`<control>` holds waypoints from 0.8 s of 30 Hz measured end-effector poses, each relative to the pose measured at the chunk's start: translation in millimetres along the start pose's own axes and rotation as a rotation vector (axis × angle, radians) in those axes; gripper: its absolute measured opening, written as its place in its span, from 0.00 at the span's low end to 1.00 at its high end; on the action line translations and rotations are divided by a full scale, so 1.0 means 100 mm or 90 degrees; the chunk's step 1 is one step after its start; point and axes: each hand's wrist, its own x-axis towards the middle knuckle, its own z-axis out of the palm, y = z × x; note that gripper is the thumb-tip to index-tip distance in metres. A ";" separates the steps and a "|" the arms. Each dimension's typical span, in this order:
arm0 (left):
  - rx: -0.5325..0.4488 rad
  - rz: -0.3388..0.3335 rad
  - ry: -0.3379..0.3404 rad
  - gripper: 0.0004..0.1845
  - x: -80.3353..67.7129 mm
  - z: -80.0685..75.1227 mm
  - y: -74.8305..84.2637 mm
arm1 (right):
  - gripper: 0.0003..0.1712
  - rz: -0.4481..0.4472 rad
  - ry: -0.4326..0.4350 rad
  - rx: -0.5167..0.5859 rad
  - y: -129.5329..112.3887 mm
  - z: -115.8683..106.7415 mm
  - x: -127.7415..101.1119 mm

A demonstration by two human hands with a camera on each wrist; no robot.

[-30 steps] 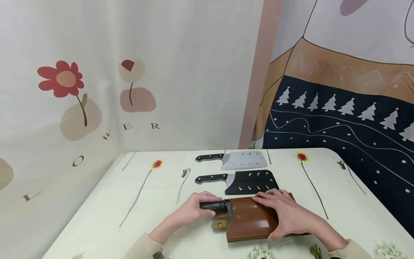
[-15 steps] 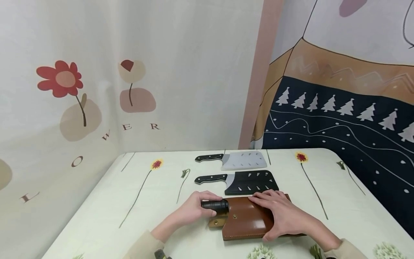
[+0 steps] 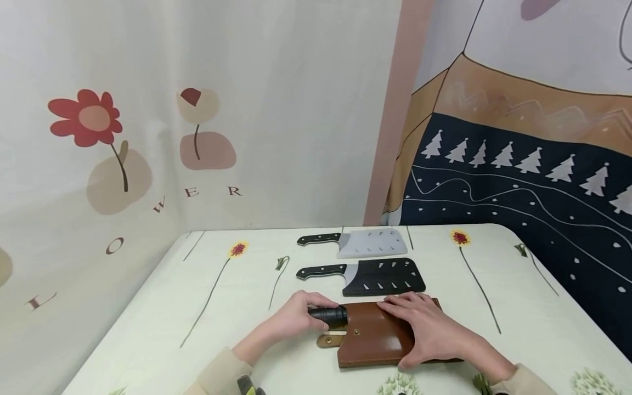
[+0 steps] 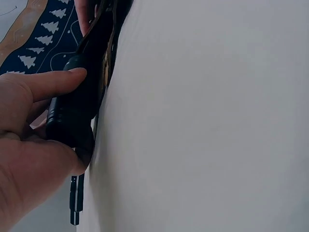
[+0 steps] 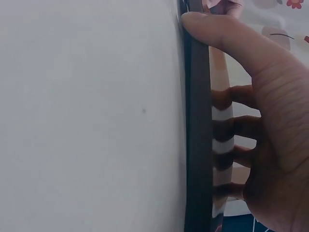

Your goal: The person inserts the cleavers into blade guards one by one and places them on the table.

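In the head view, a brown leather knife sheath (image 3: pixel 367 345) lies flat near the table's front. From its left mouth sticks the black handle (image 3: pixel 332 316) of a cleaver; the blade is hidden inside. My left hand (image 3: pixel 302 318) grips this handle, thumb on the near side, as the left wrist view confirms with fingers around the black handle (image 4: pixel 72 111). My right hand (image 3: pixel 436 332) spans the sheath and holds it, thumb at the near edge, fingers over the top. A tan strap (image 3: pixel 329 340) with a snap pokes out below the handle.
Behind the sheath lies a cleaver with a black blade cover (image 3: pixel 385 277). Farther back is another cleaver with a whitish blade cover (image 3: pixel 372 244). Both handles point left. A flower-printed cloth covers the table (image 3: pixel 247 296), and printed curtains (image 3: pixel 296 120) stand behind it.
The right hand has slid the sheath leftward along the cleaver. The strip of blade seen at the mouth a second ago is now covered. The left hand has stayed nearly still on the handle.
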 end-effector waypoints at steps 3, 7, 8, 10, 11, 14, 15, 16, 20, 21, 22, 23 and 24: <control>0.014 0.004 -0.003 0.25 0.01 -0.01 -0.01 | 0.63 0.005 -0.002 0.004 -0.01 0.00 0.00; 0.031 0.006 -0.005 0.24 0.01 -0.01 -0.02 | 0.64 -0.001 0.000 0.004 0.01 0.01 0.00; 0.035 0.005 -0.005 0.24 0.00 -0.01 -0.02 | 0.64 -0.004 0.002 0.005 0.01 0.01 -0.01; 0.035 0.001 -0.005 0.24 0.00 -0.02 -0.01 | 0.63 -0.009 0.007 0.014 0.03 0.02 -0.03; 0.034 -0.001 -0.005 0.24 -0.01 -0.02 -0.01 | 0.63 -0.011 0.011 0.021 0.04 0.01 -0.04; 0.021 -0.013 -0.007 0.25 -0.02 -0.02 -0.01 | 0.62 -0.010 0.022 0.056 0.07 -0.01 -0.08; 0.017 -0.017 -0.008 0.25 -0.02 -0.02 -0.01 | 0.62 -0.009 0.026 0.069 0.09 -0.02 -0.10; 0.012 -0.020 -0.009 0.25 -0.02 -0.02 -0.02 | 0.61 -0.007 0.032 0.078 0.10 -0.03 -0.12; 0.002 -0.029 -0.015 0.25 -0.03 -0.04 -0.02 | 0.57 0.018 0.050 0.111 0.13 -0.10 -0.19; -0.005 -0.030 -0.014 0.25 -0.03 -0.05 -0.02 | 0.57 0.024 0.055 0.117 0.15 -0.12 -0.21; -0.017 -0.033 -0.011 0.25 -0.03 -0.06 -0.02 | 0.57 0.032 0.059 0.122 0.16 -0.14 -0.23; -0.032 -0.038 -0.005 0.24 -0.03 -0.07 -0.01 | 0.56 0.039 0.063 0.125 0.17 -0.16 -0.24; -0.050 -0.042 0.001 0.24 -0.04 -0.09 -0.01 | 0.55 0.040 0.069 0.122 0.19 -0.17 -0.26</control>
